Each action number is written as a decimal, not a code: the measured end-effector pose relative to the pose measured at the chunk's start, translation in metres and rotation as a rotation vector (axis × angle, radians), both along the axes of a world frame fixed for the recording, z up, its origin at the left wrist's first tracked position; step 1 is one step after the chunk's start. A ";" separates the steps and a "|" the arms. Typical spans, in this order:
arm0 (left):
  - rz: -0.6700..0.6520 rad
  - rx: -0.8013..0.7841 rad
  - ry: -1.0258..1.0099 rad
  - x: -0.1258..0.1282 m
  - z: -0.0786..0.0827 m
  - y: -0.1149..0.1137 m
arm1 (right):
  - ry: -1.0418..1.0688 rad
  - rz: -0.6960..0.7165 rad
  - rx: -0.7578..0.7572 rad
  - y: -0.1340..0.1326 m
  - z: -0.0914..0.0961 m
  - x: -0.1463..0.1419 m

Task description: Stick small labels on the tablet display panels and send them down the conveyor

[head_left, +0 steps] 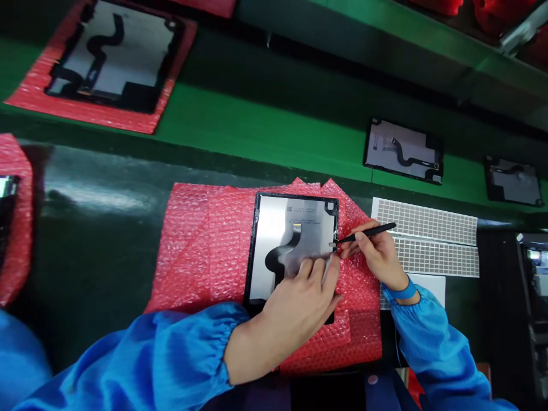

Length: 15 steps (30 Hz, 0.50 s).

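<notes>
A tablet display panel (282, 234) lies back side up on red bubble wrap (205, 245), with a black flex cable (280, 257) curving across its silver back. My left hand (295, 308) lies flat on the panel's lower right part, fingers stretched out and pressing on it. My right hand (377, 254) pinches black tweezers (368, 233), whose tip carries a small pale piece at the panel's right edge.
White sheets of small sticker grids (428, 228) lie right of the wrap. Further panels rest on the green conveyor: one on red wrap (111, 57) at upper left, two bare ones (402, 151) (512, 181) at right. More red wrap (15, 222) sits at the left edge.
</notes>
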State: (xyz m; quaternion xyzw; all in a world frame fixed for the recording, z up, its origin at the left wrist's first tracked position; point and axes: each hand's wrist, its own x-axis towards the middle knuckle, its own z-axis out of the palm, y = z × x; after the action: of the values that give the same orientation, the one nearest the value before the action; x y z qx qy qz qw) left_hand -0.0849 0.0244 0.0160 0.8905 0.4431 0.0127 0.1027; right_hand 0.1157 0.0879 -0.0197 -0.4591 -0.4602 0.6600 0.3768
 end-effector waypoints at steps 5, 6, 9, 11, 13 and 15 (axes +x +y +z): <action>-0.002 0.004 0.004 -0.001 -0.001 -0.001 | 0.006 0.007 0.000 0.000 0.000 0.001; -0.003 0.008 0.003 -0.001 -0.001 -0.001 | 0.011 0.006 0.002 -0.001 0.000 0.001; 0.000 0.027 0.000 -0.001 0.001 0.000 | 0.009 0.005 0.005 -0.001 0.000 0.000; 0.006 0.040 -0.002 -0.001 0.002 0.000 | -0.003 0.007 0.003 -0.001 -0.001 0.000; 0.012 0.045 0.002 0.000 0.002 0.000 | 0.002 0.005 0.006 -0.001 -0.001 0.000; 0.018 0.042 0.007 0.000 0.002 0.001 | 0.022 -0.002 0.015 -0.001 -0.001 -0.001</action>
State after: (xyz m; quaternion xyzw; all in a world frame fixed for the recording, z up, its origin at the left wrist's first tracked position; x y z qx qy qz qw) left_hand -0.0849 0.0251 0.0184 0.8884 0.4512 0.0198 0.0824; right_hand 0.1150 0.0870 -0.0206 -0.4493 -0.4603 0.6613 0.3859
